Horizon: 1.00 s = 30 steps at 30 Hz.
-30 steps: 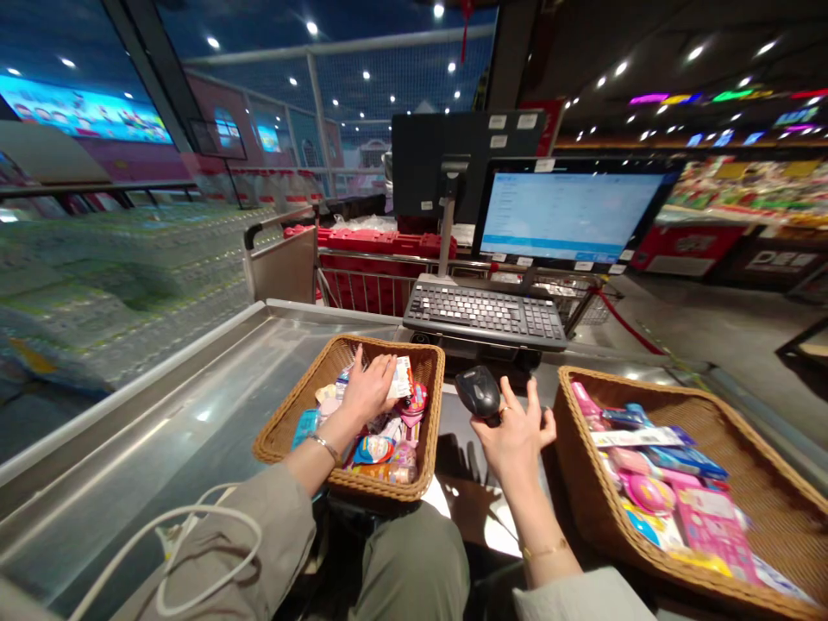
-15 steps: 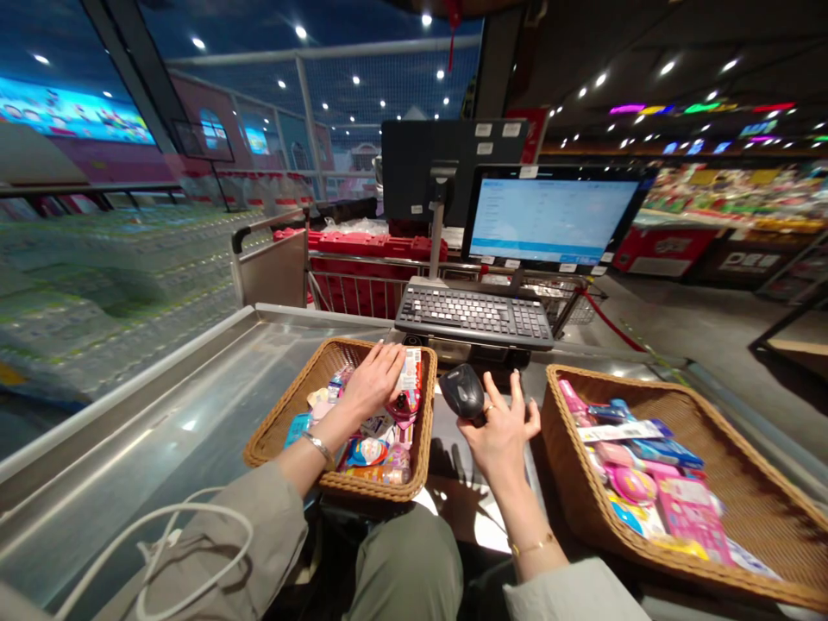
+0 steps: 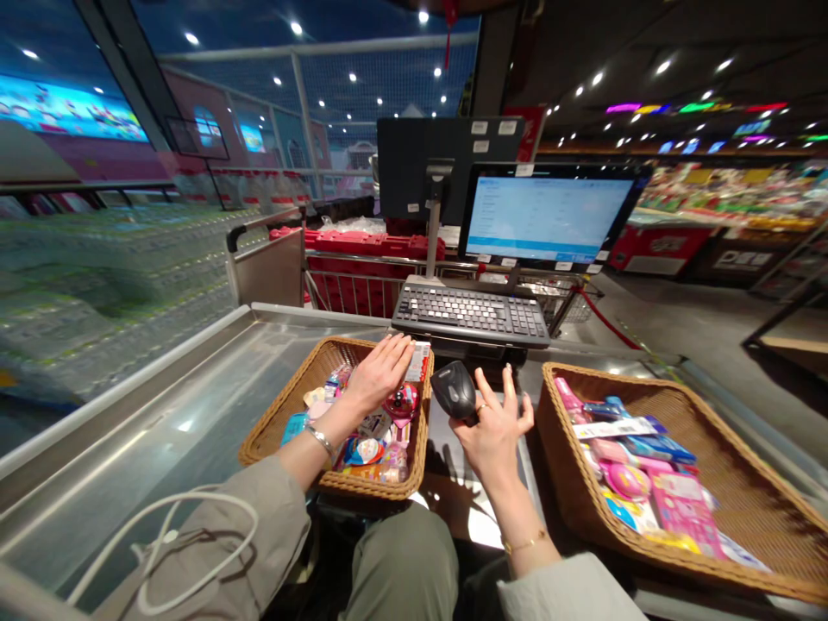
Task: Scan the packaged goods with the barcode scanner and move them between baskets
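Note:
My left hand (image 3: 380, 377) reaches over the left wicker basket (image 3: 255, 418), its fingers long and close together against a white and red box (image 3: 419, 362) with a barcode. The thumb side is hidden, but the box appears to be in its grip. Beneath it lie small packaged goods, among them a round dark pink item (image 3: 402, 400) and a blue and white pack (image 3: 363, 450). Just right of that basket, my right hand (image 3: 497, 427) grips a black barcode scanner (image 3: 454, 390) between thumb and forefinger, other fingers spread. The scanner's head points left, towards the box.
A second wicker basket (image 3: 763, 466) with toothbrush packs and pink packages stands to the right. Behind the hands are a keyboard (image 3: 471, 312) and a lit monitor (image 3: 547, 217). The metal counter (image 3: 187, 405) extends left; a white cable (image 3: 194, 496) loops over my left sleeve.
My left hand and the white and red box have shifted slightly right and up relative to the basket. My right hand and the scanner have edged left, a little closer to the box.

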### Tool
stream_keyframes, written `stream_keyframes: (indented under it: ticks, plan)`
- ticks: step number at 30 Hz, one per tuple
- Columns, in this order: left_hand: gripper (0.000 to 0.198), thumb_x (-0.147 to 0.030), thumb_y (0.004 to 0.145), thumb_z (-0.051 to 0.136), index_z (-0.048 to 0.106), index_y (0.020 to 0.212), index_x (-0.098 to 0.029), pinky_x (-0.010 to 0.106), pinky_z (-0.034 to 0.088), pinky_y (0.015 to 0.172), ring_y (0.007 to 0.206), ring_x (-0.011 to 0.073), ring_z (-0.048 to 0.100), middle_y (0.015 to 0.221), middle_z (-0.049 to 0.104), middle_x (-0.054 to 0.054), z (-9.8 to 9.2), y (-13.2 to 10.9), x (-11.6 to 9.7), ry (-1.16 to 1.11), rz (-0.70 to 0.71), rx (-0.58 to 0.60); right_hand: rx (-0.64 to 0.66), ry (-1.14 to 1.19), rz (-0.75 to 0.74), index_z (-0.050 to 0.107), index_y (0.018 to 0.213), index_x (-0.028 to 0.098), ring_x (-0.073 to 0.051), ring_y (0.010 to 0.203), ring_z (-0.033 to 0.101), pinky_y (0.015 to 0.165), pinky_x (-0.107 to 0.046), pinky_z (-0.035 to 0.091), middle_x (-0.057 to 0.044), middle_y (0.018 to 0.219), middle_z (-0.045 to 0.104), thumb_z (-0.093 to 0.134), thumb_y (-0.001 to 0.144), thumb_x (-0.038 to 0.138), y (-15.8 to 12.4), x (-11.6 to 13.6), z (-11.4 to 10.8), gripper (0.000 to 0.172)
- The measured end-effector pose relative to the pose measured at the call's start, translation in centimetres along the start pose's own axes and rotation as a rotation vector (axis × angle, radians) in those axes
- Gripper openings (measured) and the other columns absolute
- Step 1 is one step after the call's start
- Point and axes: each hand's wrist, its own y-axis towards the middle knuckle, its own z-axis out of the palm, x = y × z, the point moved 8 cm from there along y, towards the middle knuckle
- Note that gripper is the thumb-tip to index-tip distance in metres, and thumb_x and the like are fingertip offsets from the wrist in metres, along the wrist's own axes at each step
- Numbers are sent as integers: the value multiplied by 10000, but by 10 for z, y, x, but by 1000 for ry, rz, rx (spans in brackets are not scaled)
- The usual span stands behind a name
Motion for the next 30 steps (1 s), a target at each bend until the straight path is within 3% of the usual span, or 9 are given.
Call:
stream_keyframes:
  ticks: [8,20,30]
  plan:
    - [480,-80,980,368,411,1457,-59,495,429,1143,1411,284,414,1436,532,205,-2,5,-6,-1,7,-19,-30,21,-29,689,933,232,-364,1412,356,1093,-597,169,-38,1312,646,636,751,262,1,3,-4,192]
    - [534,-99,981,383,330,1513,-88,490,352,1194,1430,263,386,1472,499,183,-12,14,-7,-23,7,-22,-67,32,-59,693,945,218,-359,1404,371,1097,-592,162,-87,1262,673,621,783,287,1,9,-12,190]
    - [533,-117,988,374,324,1517,-88,512,364,1182,1433,282,377,1474,494,190,-13,22,-14,-21,19,-32,-85,43,-65,683,985,212,-361,1413,358,1093,-607,166,-84,1254,678,626,783,275,1,6,-15,219]
